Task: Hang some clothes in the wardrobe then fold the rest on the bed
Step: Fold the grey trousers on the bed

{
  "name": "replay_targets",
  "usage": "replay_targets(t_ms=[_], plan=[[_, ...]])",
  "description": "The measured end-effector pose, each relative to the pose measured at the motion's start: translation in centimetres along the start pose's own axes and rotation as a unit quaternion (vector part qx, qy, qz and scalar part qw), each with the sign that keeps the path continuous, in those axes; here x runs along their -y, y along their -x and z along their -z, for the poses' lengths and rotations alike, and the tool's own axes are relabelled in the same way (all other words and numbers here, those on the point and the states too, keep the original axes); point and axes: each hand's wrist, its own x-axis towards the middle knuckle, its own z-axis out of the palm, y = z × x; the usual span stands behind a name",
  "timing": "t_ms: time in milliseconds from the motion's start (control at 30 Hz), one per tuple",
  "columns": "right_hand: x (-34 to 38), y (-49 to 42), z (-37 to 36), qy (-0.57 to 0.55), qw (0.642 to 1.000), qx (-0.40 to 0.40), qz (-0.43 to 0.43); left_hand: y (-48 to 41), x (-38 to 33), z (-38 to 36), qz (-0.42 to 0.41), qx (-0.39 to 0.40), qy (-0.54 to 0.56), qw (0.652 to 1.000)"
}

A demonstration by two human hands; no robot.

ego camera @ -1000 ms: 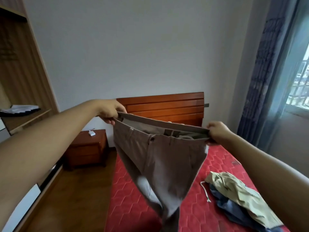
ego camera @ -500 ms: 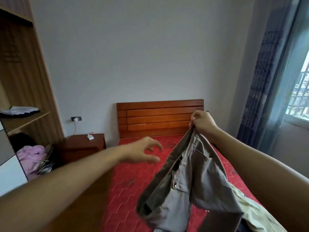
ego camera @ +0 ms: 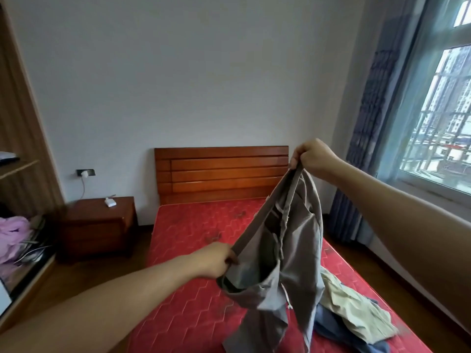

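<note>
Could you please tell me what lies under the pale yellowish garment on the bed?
A blue garment shows under the pale yellowish garment, on the red mattress. Its extent beneath is covered; the grey trousers hide the pile's left side.

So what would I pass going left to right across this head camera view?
Pink clothes → wooden bedside table → left hand → grey trousers → blue curtain → window.

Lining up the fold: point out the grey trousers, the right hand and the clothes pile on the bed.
grey trousers (ego camera: 300, 238), head view, fabric below the waistband.
right hand (ego camera: 311, 156), head view, back of the hand.
clothes pile (ego camera: 356, 309), head view, pale garment on top.
</note>
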Motion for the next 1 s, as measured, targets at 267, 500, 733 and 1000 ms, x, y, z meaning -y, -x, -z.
replay_targets(t_ms=[267,500,733,1000], plan=[[-4.5,1.2,0.0,0.25,0.955,0.114,0.113,4.2,5.9,10.0,0.024,-0.071,-0.038,0.996],[-4.7,4.2,-2.7,0.317,0.91,0.121,0.239,8.5,8.4,13.5,-0.028,-0.056,-0.151,0.987],[-5.8,1.0,-2.7,0.112,0.985,0.015,0.13,11.3,11.5,16.7,0.092,-0.276,0.101,0.951],[-3.0,-0.4,-0.3,-0.248,0.968,0.015,0.028,13.6,10.4,21.8,0.078,-0.337,0.331,0.878]])
